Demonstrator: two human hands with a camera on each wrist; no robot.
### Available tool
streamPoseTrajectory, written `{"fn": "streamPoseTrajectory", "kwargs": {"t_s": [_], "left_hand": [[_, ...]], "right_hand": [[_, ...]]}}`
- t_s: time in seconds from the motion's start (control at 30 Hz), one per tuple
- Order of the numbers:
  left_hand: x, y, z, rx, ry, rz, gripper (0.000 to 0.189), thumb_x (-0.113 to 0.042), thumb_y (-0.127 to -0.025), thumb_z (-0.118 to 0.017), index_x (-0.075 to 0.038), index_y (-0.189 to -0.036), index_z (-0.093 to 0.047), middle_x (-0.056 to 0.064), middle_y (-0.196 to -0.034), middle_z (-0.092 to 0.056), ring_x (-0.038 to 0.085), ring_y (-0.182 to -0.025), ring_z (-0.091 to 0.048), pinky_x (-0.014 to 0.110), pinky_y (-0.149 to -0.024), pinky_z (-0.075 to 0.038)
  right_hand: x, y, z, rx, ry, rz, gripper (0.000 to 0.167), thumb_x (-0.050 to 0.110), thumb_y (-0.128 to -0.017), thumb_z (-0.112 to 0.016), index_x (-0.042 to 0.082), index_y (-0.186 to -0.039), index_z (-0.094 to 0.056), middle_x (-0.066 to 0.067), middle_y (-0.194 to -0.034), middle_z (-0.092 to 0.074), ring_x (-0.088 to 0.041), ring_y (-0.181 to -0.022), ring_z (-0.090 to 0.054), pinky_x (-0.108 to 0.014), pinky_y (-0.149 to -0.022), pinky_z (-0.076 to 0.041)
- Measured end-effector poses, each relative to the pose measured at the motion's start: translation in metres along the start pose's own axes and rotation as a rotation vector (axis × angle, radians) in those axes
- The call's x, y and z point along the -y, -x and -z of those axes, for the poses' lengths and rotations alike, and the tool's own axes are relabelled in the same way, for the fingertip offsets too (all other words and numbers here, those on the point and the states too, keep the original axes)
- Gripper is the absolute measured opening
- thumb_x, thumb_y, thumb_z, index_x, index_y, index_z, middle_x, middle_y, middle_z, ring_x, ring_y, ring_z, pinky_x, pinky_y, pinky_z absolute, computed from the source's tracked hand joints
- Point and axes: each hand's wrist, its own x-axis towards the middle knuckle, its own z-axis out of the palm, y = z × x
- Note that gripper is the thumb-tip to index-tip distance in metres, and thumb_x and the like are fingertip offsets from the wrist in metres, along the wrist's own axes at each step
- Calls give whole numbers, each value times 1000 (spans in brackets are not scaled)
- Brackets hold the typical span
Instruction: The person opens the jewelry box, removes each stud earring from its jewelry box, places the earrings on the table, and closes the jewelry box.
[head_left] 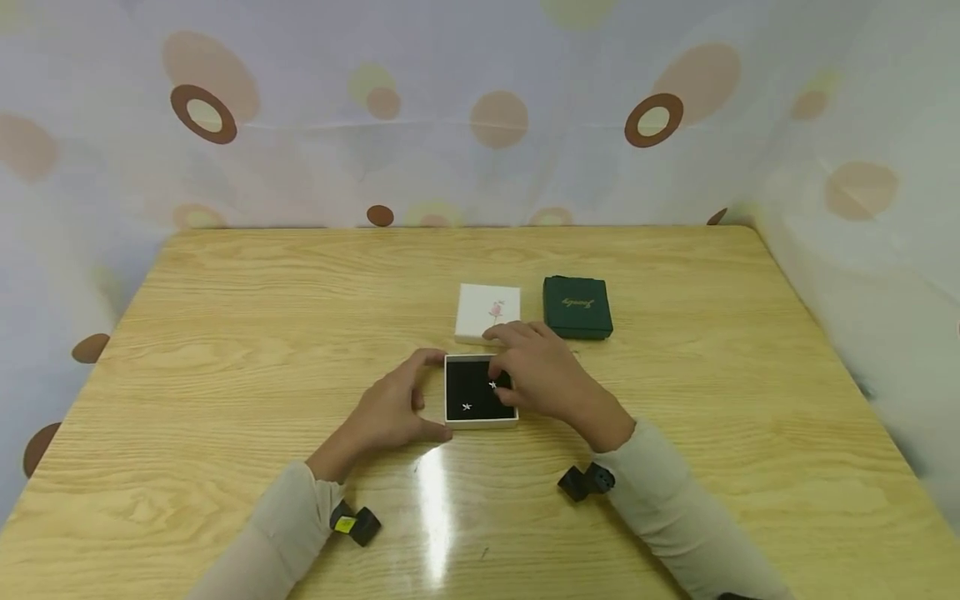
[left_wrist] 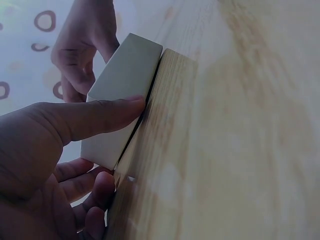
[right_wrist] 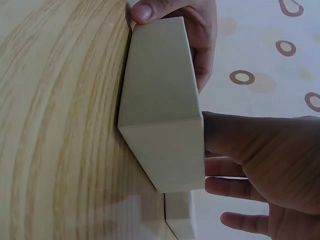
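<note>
A white jewelry box base (head_left: 482,424) with a black lining (head_left: 470,379) sits on the table. My left hand (head_left: 390,408) grips it from the left, thumb on the near wall and a fingertip at the far left corner. Thumb and index finger of my right hand (head_left: 543,371) pinch at a small silver star-shaped earring (head_left: 492,385) on the lining. A matching star earring (head_left: 467,407) lies near the front left of the lining. In the right wrist view, the wall of the box base (right_wrist: 160,75) hides the right fingertips. The left thumb (left_wrist: 105,117) presses the near wall.
Behind the base lies a white lid (head_left: 476,308) with a pink flower print, close to the right fingers. A dark green box (head_left: 577,308) with gold lettering stands to its right. The wooden table (head_left: 262,333) ends at a patterned cloth backdrop.
</note>
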Motion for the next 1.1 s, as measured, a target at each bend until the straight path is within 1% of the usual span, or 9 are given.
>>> {"fn": "streamPoseTrajectory", "kwargs": {"t_s": [0.23,0.47,0.57,0.7,1.1], "left_hand": [[0,3,1,1,-4,-7,96,-27,-63,-95,-29,-143,-42,0,-77,-52,15,-68,-48,31,-66,-39],[0,3,2,-14,-8,-19,95,-26,-63,-95,-27,-142,-42,1,-77,-52,15,-69,-48,31,-67,-39],[1,3,0,-8,0,-9,95,-26,-63,-95,-28,-142,-42,1,-78,-52,15,-69,-48,31,-67,-39],[2,2,-2,1,7,2,96,-27,-63,-95,-30,-143,-41,0,-78,-52,15,-69,-48,32,-68,-39],[2,0,-1,6,11,-11,96,-26,-63,-94,-30,-143,-41,1,-78,-52,16,-69,-48,32,-68,-39]], "right_hand": [[2,0,0,9,-26,-18,15,33,-83,-80,21,-92,-80,-5,-137,-61,-28,-131,-55,-49,-108,-44],[1,-2,1,-14,15,18,12,32,-84,-80,22,-90,-80,-5,-134,-63,-26,-129,-56,-48,-108,-44],[0,-2,-1,-20,40,42,11,32,-84,-79,22,-89,-80,-4,-132,-64,-24,-128,-57,-46,-107,-44],[-1,-1,-3,-48,61,69,10,31,-84,-79,22,-87,-80,-3,-129,-65,-23,-125,-58,-45,-106,-45],[-6,0,1,-100,27,102,7,27,-83,-79,21,-87,-80,-3,-127,-66,-23,-122,-60,-45,-105,-45]]}}
